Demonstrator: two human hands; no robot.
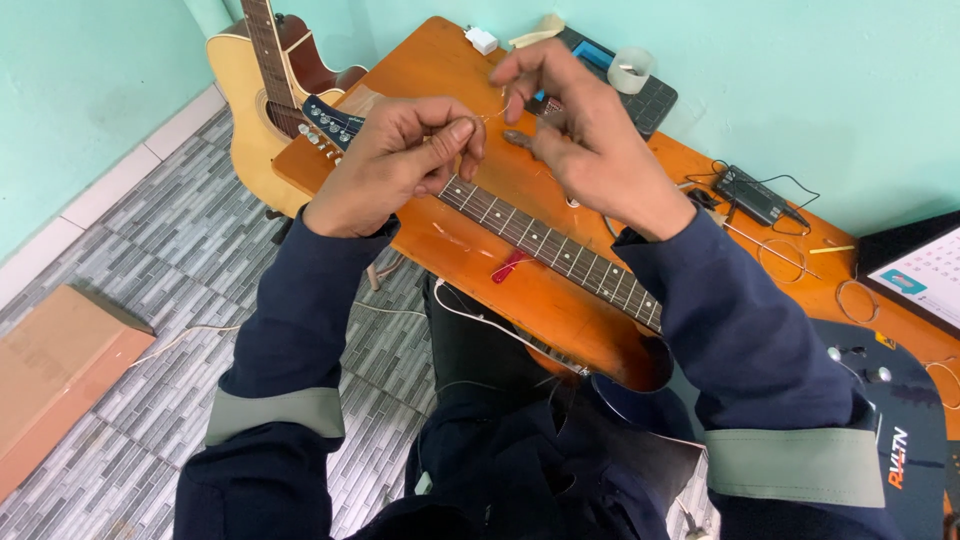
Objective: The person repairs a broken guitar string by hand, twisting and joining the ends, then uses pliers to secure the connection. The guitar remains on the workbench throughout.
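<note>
Item: thin guitar string (492, 116), wire-like, pinched between both hands above the orange table (420, 60). Only a short, nearly level stretch shows, running from the left fingertips toward the right fingertips; the rest is too fine to trace.

Left hand (390, 165): fingers curled narrow, thumb and forefinger pressed on the string's end, hovering over the headstock (330, 122).

Right hand (580, 130): thumb and forefinger closed on the other end of the visible stretch, remaining fingers spread loosely.

Electric guitar (545, 245): lies flat on the table, long axis diagonal, headstock pointing to the far left corner, dark body (900, 440) toward the near right. The neck's upper frets are covered by the hands; the body is partly covered by the right sleeve and cut off by the picture's edge.

Red pick-like piece (508, 266): on the table just beside the neck; its kind is hard to make out.

Acoustic guitar (262, 90): stands leaning at the table's far left corner, neck upward and cut off at the top.

Also on the table: roll of tape (630, 70), white adapter (482, 40), dark mat (650, 100), small black device with leads (755, 195), coiled strings (855, 300), calendar (925, 275) cut off at right.

Floor: cardboard box (55, 365) on grey tile, partly out of view.
</note>
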